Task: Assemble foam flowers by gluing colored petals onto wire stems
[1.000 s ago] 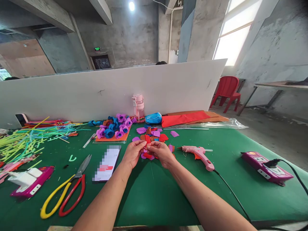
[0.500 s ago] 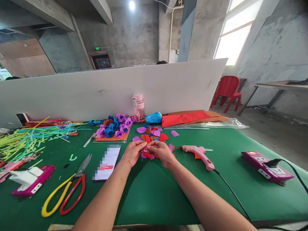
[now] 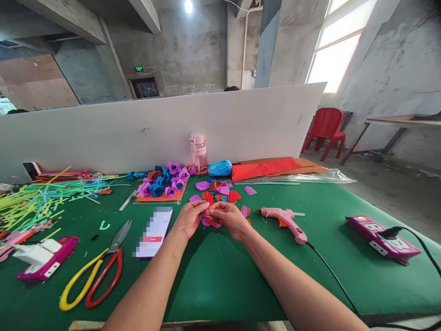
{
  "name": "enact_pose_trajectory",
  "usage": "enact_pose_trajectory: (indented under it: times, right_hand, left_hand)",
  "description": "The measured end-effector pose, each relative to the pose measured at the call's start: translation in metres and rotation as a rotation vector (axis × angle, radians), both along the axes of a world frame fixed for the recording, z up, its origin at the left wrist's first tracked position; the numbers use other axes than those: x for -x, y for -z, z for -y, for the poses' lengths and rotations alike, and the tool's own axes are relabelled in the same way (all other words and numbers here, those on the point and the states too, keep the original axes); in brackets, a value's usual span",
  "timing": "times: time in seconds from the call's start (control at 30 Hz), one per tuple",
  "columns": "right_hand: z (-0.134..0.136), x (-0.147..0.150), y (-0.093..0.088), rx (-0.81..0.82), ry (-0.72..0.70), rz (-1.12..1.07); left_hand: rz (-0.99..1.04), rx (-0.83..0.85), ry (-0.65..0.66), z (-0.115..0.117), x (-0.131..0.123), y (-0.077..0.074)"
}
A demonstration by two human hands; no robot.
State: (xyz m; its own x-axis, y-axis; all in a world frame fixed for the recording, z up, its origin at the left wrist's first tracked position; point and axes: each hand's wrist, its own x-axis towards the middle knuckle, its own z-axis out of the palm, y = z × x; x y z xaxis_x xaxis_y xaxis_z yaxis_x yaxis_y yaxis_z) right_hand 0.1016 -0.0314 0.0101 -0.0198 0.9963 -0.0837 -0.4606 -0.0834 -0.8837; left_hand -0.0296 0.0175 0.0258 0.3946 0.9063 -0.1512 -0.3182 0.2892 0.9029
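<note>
My left hand (image 3: 189,218) and my right hand (image 3: 232,219) meet above the middle of the table, fingertips pinched together. Between them is a small red petal (image 3: 209,197), its upper part standing out above the fingers; its lower part is hidden. Loose purple, red, brown and blue petals (image 3: 235,196) lie under and behind the hands. A thin pale strand (image 3: 217,241) hangs below the fingers. To the right of my right hand a pink glue gun (image 3: 284,219) lies on its side. A phone (image 3: 155,233) with its screen lit lies left of my left hand.
Scissors (image 3: 106,269) with yellow and red handles lie at front left, near a purple power strip (image 3: 48,264). Finished flowers (image 3: 164,180) sit behind the phone. Pipe cleaners (image 3: 41,204) are heaped at far left. A second power strip (image 3: 382,239) stands at right; a pink bottle (image 3: 198,151) stands by the white board.
The red petal has shifted slightly down and changed its angle between my fingertips. The pale strand below shows longer now. Both hands stay in nearly the same place.
</note>
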Motion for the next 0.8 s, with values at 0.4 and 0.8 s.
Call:
enact_pose_trajectory:
  times: [0.4, 0.8]
  right_hand:
    - [0.002, -0.0002, -0.0035, 0.01, -0.027, -0.025]
    - [0.0018, -0.001, -0.0013, -0.001, -0.041, -0.03]
  left_hand:
    - [0.04, 0.037, -0.006, 0.0015, -0.0006, -0.0026]
    - [0.046, 0.02, 0.016, 0.0031, -0.0002, -0.0029]
